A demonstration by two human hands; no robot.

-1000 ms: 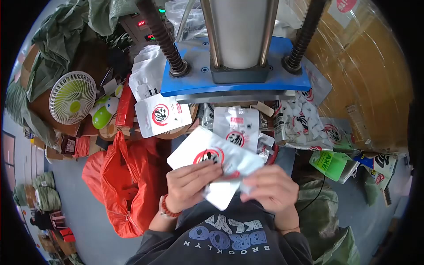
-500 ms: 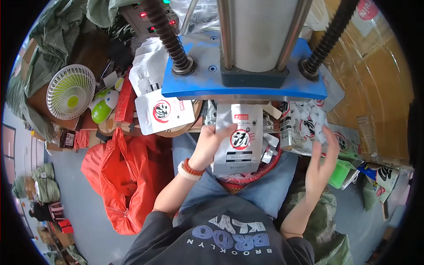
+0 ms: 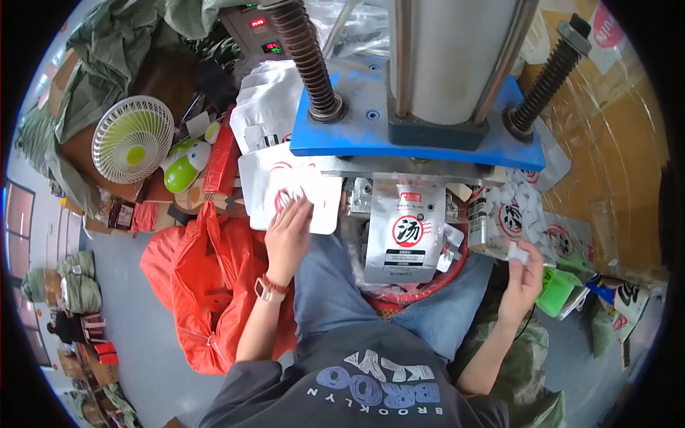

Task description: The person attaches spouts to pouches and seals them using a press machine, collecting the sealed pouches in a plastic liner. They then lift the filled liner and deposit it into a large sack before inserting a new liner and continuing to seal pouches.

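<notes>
My left hand [image 3: 289,239] lies with its fingers on the top silver pouch [image 3: 321,210] of a stack at the left; the fingertips are a little blurred. That pouch has a red ring print. My right hand [image 3: 524,282] pinches a small white plastic piece [image 3: 518,252] between thumb and fingers, beside a box of similar white pieces [image 3: 524,196]. Between the hands, another silver pouch [image 3: 405,246] with a black character in a red circle hangs under the blue-plated press [image 3: 417,153], its upper end hidden by the press. Below the pouch is a red basket [image 3: 457,267] on my lap.
A green-and-white fan [image 3: 133,139] and a red box [image 3: 222,157] stand on the left. An orange-red bag [image 3: 207,285] hangs beside my left leg. A control box [image 3: 257,32] with lit digits is behind the press. Cardboard [image 3: 606,164] rises at the right.
My left hand has left the middle pouch and moved left onto the stack, whose top pouch has shifted. My right hand now holds a small white piece. The view has shifted slightly.
</notes>
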